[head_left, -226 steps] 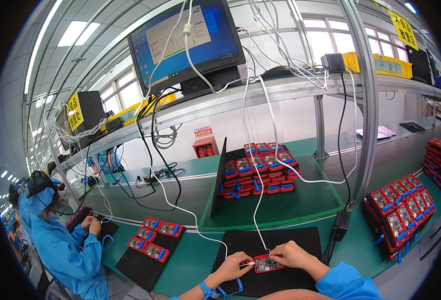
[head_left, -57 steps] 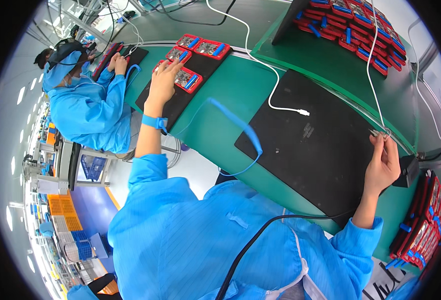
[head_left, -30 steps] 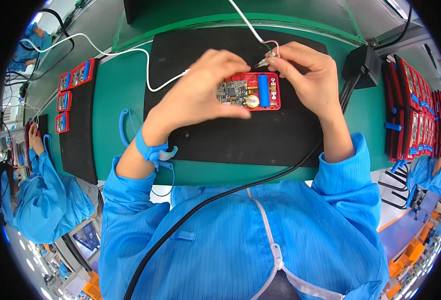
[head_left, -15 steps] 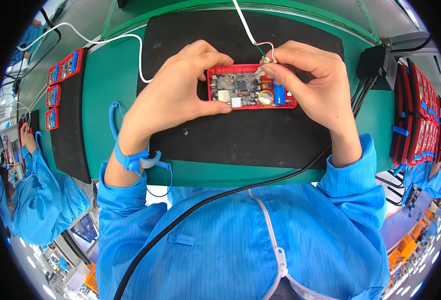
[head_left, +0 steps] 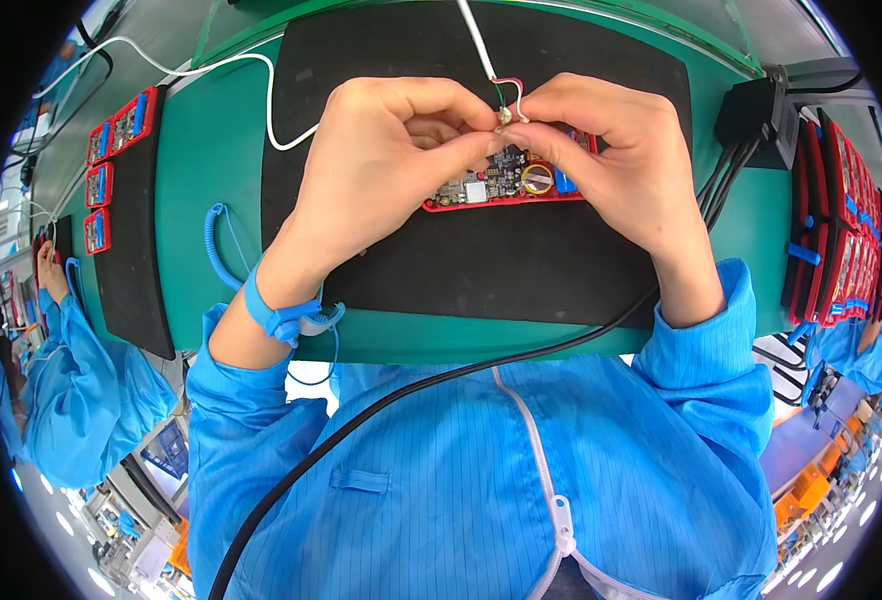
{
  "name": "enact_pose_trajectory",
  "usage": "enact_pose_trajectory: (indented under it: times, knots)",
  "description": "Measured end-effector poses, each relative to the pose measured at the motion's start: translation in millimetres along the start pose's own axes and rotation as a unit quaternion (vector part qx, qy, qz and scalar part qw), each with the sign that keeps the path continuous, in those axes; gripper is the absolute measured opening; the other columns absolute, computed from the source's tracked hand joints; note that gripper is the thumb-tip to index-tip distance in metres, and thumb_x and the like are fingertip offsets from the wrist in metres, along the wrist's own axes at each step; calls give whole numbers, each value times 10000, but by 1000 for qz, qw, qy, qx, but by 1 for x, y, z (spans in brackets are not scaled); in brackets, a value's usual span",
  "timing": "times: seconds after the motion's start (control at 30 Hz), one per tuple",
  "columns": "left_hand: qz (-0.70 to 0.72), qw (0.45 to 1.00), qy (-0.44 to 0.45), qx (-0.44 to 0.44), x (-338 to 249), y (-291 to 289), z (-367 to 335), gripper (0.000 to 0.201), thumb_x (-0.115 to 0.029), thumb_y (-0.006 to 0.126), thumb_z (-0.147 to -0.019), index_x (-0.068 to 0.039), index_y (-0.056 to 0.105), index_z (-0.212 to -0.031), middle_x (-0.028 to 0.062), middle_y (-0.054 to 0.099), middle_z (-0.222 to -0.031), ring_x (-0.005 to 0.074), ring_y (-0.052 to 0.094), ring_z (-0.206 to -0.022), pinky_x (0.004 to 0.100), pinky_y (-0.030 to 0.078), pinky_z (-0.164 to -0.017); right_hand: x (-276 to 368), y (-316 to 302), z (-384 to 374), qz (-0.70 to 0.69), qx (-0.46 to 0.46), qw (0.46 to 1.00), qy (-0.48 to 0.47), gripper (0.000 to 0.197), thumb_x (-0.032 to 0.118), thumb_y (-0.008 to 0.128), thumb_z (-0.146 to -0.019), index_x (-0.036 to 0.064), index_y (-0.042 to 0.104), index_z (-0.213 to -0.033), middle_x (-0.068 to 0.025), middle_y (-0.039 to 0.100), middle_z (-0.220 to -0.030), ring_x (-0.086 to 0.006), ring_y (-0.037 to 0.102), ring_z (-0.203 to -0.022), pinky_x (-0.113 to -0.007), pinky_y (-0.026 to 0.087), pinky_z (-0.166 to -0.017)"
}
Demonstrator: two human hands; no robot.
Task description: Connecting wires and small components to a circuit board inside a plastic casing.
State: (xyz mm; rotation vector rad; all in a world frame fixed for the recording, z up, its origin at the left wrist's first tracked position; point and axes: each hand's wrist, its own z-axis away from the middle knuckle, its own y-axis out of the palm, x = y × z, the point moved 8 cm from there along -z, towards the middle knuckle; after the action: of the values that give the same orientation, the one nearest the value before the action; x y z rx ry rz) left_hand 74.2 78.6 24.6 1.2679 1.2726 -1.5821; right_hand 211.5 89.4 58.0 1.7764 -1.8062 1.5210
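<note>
In front of me a circuit board (head_left: 504, 175) sits in a red case (head_left: 506, 202), with a round coin cell (head_left: 537, 180) and a blue cylindrical part (head_left: 564, 182) at its right end. Above its far edge my left hand (head_left: 386, 165) and my right hand (head_left: 611, 165) meet, thumbs and forefingers pinched on the end of a white cable (head_left: 475, 38). Thin red, green and white wires (head_left: 514, 84) fan out there to a small pale, metallic tip (head_left: 505, 116). Fingers cover most of that tip and the board's far side. A blue wrist strap (head_left: 279, 318) circles my left wrist.
A black mat (head_left: 441, 270) lies on the green table (head_left: 211, 180). More red-cased boards (head_left: 98, 185) line the left; racks of them (head_left: 851, 230) stand at the right beside a black box (head_left: 756, 115). A black cable (head_left: 401, 405) crosses my front. A co-worker's sleeve (head_left: 91, 385) shows at left.
My left hand has let go of the red case's left end and come right to the wire end. My right hand has moved slightly left with the cable.
</note>
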Motion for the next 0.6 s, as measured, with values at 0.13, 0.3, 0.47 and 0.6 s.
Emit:
enact_pose_trajectory:
  times: [0.13, 0.3, 0.47, 0.6]
  knots:
    - [68, 997, -21, -1, 10, -3, 2, 79, 5, 691, -819, 42, 680, -887, 77, 701, -790, 129, 698, -757, 227, 565, -669, -2, 1, 2, 20, 10, 1000, 8, 108, 62, 715, -782, -9, 687, -859, -120, 660, -769, -277, 646, -667, -328, 501, -583]
    - [89, 995, -34, 3, 15, 0, 5, 85, 9, 677, -825, 46, 674, -902, 100, 706, -814, 143, 704, -774, 234, 570, -687, -3, 2, 3, 27, 9, 1000, 7, 111, 67, 714, -786, -7, 688, -864, -121, 662, -773, -280, 648, -672, -330, 502, -586]
    - [94, 995, -28, -19, 18, 1, 7, 95, 8, 665, -830, 52, 672, -915, 112, 712, -824, 158, 709, -799, 239, 571, -710, -1, 2, 4, 40, 2, 999, -14, 104, 61, 708, -784, 2, 681, -865, -118, 647, -756, -285, 637, -663, -343, 492, -573]
    - [95, 995, -21, -32, 19, 1, 7, 105, -4, 662, -832, 51, 673, -921, 114, 715, -830, 158, 711, -808, 237, 570, -706, -2, 2, 4, 43, 4, 999, -12, 101, 57, 708, -779, 6, 678, -860, -114, 642, -750, -287, 632, -658, -346, 489, -569]
